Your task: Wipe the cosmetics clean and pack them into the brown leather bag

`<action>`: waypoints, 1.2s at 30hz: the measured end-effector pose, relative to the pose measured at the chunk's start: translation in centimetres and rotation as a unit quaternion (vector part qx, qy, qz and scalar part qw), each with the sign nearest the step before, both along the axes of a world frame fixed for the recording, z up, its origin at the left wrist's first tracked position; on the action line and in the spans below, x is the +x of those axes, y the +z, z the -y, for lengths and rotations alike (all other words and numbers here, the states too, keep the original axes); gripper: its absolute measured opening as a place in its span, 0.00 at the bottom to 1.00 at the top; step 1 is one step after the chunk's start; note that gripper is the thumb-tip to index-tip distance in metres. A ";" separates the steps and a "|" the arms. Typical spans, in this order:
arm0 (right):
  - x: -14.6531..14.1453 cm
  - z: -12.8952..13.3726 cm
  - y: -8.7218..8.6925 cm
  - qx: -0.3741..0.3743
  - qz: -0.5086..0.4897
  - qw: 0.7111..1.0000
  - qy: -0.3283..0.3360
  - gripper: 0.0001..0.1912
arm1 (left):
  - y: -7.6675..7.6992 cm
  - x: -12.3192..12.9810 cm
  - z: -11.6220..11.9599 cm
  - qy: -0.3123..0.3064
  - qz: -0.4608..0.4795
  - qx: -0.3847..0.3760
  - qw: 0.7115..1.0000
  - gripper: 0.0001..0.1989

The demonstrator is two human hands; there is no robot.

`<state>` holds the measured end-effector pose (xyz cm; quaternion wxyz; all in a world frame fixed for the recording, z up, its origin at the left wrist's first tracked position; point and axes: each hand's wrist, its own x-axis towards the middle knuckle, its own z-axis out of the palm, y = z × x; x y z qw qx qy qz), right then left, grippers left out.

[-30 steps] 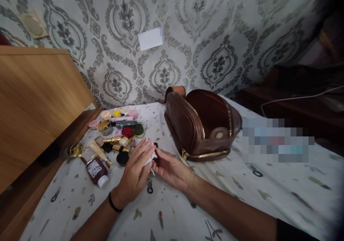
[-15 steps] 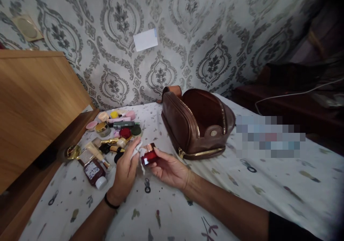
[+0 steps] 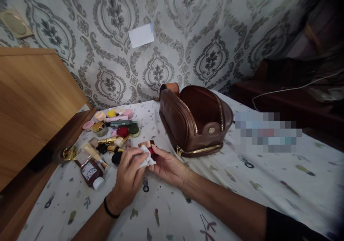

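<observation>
My right hand [image 3: 170,165] grips a small red cosmetic jar [image 3: 152,150] with a shiny rose-gold lid. In my left hand [image 3: 130,173] is a crumpled white tissue [image 3: 146,157], pressed against the front of the jar and covering much of it. Left of my hands lies a spread of cosmetics: a dark red bottle with a white cap [image 3: 90,172], a beige tube [image 3: 92,151], a gold-lidded jar [image 3: 99,129], a red round jar [image 3: 123,132] and a green tube [image 3: 120,124]. Behind my right hand stands a brown leather toiletry bag [image 3: 185,126], unzipped, its dark inside showing.
A patterned white sheet [image 3: 172,212] covers the surface. Wooden furniture [image 3: 34,101] borders the left side, and a papered wall [image 3: 182,37] rises behind. On the right are a blurred-out patch [image 3: 268,131] and a white cable [image 3: 290,89].
My left hand has brought the tissue over the jar's front, where the red side showed before. The jar has turned slightly in my right hand. The whole view has shifted a little.
</observation>
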<state>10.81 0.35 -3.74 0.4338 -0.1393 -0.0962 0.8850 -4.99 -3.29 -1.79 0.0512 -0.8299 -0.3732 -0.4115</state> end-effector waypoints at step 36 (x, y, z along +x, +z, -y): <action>0.5 -0.5 0.4 0.001 0.001 1.000 -0.012 0.12 | 0.6 -0.2 0.1 -0.046 -0.005 0.007 0.999 0.17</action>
